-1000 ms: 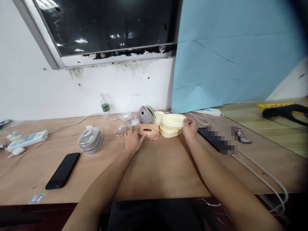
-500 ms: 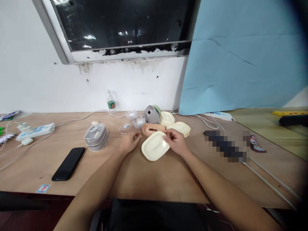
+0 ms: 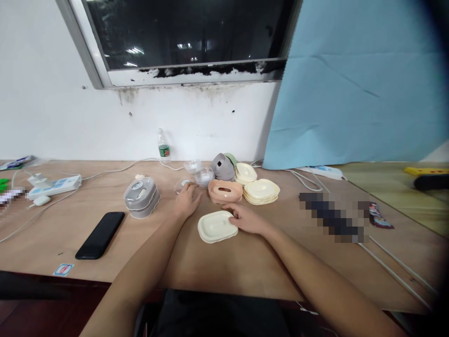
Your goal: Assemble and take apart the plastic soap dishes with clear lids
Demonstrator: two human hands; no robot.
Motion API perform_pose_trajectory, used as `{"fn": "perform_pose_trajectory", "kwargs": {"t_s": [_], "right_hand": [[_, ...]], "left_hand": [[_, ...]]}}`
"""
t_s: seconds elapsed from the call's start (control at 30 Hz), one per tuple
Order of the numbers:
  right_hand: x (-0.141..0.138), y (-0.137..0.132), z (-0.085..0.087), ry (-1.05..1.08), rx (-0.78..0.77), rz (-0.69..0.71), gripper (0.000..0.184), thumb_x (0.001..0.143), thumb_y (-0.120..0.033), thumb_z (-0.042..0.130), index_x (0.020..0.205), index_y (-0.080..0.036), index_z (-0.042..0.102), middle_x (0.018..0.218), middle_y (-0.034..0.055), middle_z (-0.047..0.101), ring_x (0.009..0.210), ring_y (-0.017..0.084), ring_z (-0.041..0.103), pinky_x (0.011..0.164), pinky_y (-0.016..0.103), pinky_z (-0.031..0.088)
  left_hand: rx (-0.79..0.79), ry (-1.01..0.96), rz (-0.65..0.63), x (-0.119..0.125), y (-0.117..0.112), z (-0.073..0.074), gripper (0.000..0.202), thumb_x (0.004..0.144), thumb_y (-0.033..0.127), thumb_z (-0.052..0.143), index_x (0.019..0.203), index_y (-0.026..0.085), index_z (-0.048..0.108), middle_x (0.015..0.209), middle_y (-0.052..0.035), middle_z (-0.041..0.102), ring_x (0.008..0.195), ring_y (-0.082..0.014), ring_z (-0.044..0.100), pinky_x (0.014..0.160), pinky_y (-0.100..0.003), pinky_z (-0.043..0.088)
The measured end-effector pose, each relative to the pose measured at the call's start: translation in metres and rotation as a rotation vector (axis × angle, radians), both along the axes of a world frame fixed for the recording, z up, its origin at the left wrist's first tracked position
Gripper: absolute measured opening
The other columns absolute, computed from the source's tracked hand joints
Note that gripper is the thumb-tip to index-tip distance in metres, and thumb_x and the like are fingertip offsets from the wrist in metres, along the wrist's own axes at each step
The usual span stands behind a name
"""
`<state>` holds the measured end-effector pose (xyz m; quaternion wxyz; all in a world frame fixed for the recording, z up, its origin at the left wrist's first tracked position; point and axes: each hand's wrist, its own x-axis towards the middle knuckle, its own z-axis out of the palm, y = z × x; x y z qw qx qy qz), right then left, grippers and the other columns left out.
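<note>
A shallow cream plastic tray [image 3: 214, 228], oblong with rounded corners, lies close to flat at the middle front of the table. My right hand [image 3: 248, 219] grips its upper right corner, thumb over the rim and fingers along the far side. To the left, my left hand [image 3: 187, 202] reaches forward with fingers extended at a clear lid [image 3: 180, 186] with a round label; whether they grip it is unclear. Beyond the hands sits an orange-pink container [image 3: 224, 193] with a slot in it. Stacked cream trays [image 3: 261, 191] stand beside it on the right.
Clear cups [image 3: 204, 177], a grey slotted piece [image 3: 224, 167] and more cream pieces [image 3: 245, 173] stand behind. At left are a grey lidded box [image 3: 142, 197], a black phone [image 3: 100, 235] and a power strip [image 3: 56, 186]. A bottle [image 3: 163, 147] stands against the wall; cables cross the right side.
My right hand has brought the cream tray down and left, from tilted to nearly flat, uncovering the orange-pink container. My left hand has moved slightly forward to the clear lid.
</note>
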<state>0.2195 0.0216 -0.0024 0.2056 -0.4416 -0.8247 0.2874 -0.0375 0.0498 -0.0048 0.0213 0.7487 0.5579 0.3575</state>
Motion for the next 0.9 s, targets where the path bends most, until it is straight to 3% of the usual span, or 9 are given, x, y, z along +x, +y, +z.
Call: {"fn": "perform_pose_trajectory", "kwargs": {"t_s": [0.1,0.33,0.5,0.6,0.77,0.9], "right_hand": [[-0.001,0.0,0.003,0.014,-0.012,-0.013,0.047,0.075,-0.015,0.055,0.122,-0.016,0.058,0.079,0.0026,0.064,0.064,0.014,0.055,0.059,0.025,0.039],[-0.001,-0.001,0.004,0.056,-0.043,0.009,0.05,0.074,-0.012,0.054,0.124,-0.018,0.057,0.096,0.0055,0.068,0.065,0.013,0.058,0.059,0.024,0.042],[-0.002,-0.001,0.005,0.091,-0.092,0.053,0.04,0.081,-0.017,0.051,0.119,-0.019,0.06,0.09,0.004,0.069,0.058,0.012,0.058,0.057,0.024,0.043],[-0.003,-0.001,0.006,0.092,-0.035,0.059,0.03,0.085,-0.025,0.052,0.111,-0.018,0.064,0.087,0.0041,0.069,0.063,0.013,0.058,0.057,0.024,0.042],[0.001,0.003,0.003,0.091,0.091,-0.033,0.032,0.087,-0.036,0.053,0.109,-0.017,0.066,0.078,0.0033,0.068,0.062,0.014,0.056,0.056,0.024,0.039],[0.006,0.007,0.002,0.078,0.16,-0.085,0.028,0.087,-0.038,0.053,0.101,-0.02,0.068,0.071,0.0008,0.066,0.059,0.014,0.054,0.056,0.024,0.038]], "left_hand": [[0.025,0.028,0.006,0.007,0.003,-0.002,0.035,0.09,0.038,0.051,0.119,0.019,0.057,0.127,-0.0096,0.054,0.103,-0.0216,0.06,0.083,-0.034,0.052],[0.002,0.027,-0.035,0.01,0.005,-0.008,0.033,0.091,0.042,0.049,0.114,0.021,0.06,0.116,-0.0081,0.058,0.085,-0.0182,0.064,0.078,-0.033,0.053],[0.024,-0.015,-0.068,0.006,-0.001,-0.006,0.032,0.091,0.041,0.049,0.114,0.022,0.059,0.113,-0.007,0.059,0.078,-0.0151,0.062,0.075,-0.031,0.052],[0.015,-0.011,-0.135,0.01,-0.006,-0.004,0.034,0.09,0.041,0.051,0.117,0.022,0.058,0.115,-0.0068,0.058,0.068,-0.0121,0.06,0.075,-0.031,0.053],[-0.071,-0.022,-0.211,0.025,-0.004,-0.007,0.048,0.087,0.038,0.056,0.132,0.024,0.048,0.128,-0.0096,0.048,0.084,-0.0157,0.064,0.081,-0.033,0.053],[-0.112,-0.008,-0.204,0.029,0.0,-0.01,0.033,0.085,0.032,0.059,0.117,0.023,0.058,0.12,-0.0074,0.054,0.088,-0.0174,0.063,0.082,-0.034,0.053]]}}
